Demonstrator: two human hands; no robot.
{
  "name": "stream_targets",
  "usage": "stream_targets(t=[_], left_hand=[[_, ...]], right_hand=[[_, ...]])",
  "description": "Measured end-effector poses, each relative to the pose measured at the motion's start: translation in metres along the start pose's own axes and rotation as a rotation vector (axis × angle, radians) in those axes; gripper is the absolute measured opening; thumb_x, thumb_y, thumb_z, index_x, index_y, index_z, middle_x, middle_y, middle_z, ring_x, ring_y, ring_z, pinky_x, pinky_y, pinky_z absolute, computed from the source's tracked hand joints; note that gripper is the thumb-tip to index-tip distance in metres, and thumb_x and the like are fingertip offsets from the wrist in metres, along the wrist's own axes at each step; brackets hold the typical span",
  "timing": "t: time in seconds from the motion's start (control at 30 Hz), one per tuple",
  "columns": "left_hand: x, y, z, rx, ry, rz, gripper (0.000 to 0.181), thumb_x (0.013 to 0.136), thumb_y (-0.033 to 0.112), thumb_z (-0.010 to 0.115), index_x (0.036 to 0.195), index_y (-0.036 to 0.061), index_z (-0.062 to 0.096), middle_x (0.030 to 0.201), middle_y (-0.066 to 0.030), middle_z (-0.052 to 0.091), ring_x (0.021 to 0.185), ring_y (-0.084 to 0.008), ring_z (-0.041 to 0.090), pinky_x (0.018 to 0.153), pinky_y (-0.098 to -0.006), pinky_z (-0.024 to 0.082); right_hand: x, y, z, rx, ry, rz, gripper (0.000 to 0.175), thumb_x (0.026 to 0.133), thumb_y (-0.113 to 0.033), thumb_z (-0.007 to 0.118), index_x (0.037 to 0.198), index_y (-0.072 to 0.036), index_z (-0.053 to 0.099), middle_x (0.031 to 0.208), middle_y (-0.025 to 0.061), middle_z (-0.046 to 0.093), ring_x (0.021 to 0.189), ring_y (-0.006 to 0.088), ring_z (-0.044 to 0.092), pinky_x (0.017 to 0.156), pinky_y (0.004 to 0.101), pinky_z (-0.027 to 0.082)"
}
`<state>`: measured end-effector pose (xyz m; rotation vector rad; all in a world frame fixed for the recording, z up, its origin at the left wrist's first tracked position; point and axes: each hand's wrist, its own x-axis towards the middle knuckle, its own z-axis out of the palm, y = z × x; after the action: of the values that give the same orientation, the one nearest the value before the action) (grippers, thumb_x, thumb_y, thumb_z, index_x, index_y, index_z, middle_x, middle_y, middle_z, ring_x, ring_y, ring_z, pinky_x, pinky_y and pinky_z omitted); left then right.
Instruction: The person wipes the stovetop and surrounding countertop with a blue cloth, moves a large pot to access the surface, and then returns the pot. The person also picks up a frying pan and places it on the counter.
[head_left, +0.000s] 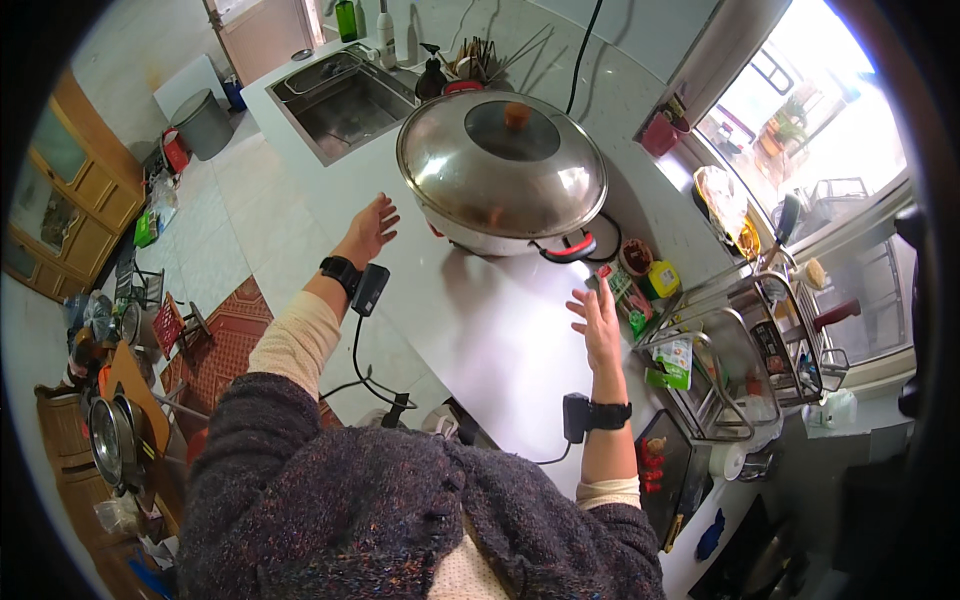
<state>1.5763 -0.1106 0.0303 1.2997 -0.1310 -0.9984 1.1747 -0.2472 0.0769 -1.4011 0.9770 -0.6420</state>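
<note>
A large wok-shaped electric pan with a domed steel lid (502, 176) stands on the white counter (480, 315). The lid has a glass window and an orange-brown knob (516, 115). My left hand (373, 227) hovers left of the pan, fingers spread, holding nothing. My right hand (598, 319) is raised below the pan's red and black side handle (568, 247), its fingers apart and nothing in them. Packets (626, 296) lie just beyond its fingertips, near a yellow-capped jar (660, 280). Each wrist wears a black strap with a small cabled box.
A steel sink (341, 109) is set in the counter at upper left, with a dark pump bottle (431, 75) beside it. Steel racks (705, 375) stand at right. A black board (667, 480) with red peppers lies near my right forearm. Wooden cabinets (90, 187) line the left.
</note>
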Motion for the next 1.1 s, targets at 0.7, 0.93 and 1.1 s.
stream_targets(t=[0.7, 0.93, 1.1], left_hand=[[0.121, 0.125, 0.019, 0.413, -0.425, 0.221, 0.024, 0.093, 0.023, 0.054, 0.1, 0.0002, 0.057, 0.08, -0.0016, 0.058, 0.066, -0.0103, 0.056, 0.062, -0.0274, 0.048], [0.059, 0.113, -0.016, 0.316, -0.357, 0.176, 0.027, 0.093, 0.023, 0.054, 0.107, 0.0013, 0.05, 0.087, -0.0037, 0.059, 0.069, -0.0118, 0.059, 0.058, -0.0275, 0.051], [0.043, 0.104, -0.042, 0.339, -0.344, 0.171, 0.023, 0.094, 0.023, 0.054, 0.106, 0.0049, 0.052, 0.085, -0.0011, 0.059, 0.071, -0.0087, 0.058, 0.059, -0.0239, 0.051]], right_hand=[[0.072, -0.024, 0.08, 0.268, 0.583, -0.079, 0.035, 0.09, -0.014, 0.055, 0.121, 0.001, 0.05, 0.069, 0.0009, 0.051, 0.056, 0.0076, 0.048, 0.052, 0.0209, 0.043], [0.093, -0.024, 0.064, 0.135, 0.477, -0.086, 0.034, 0.093, -0.025, 0.053, 0.12, -0.004, 0.056, 0.072, -0.0016, 0.053, 0.06, 0.0079, 0.049, 0.051, 0.0222, 0.039], [0.116, -0.018, 0.066, 0.142, 0.648, -0.088, 0.032, 0.091, -0.03, 0.054, 0.111, -0.006, 0.06, 0.093, 0.004, 0.059, 0.08, 0.0116, 0.054, 0.072, 0.0251, 0.043]])
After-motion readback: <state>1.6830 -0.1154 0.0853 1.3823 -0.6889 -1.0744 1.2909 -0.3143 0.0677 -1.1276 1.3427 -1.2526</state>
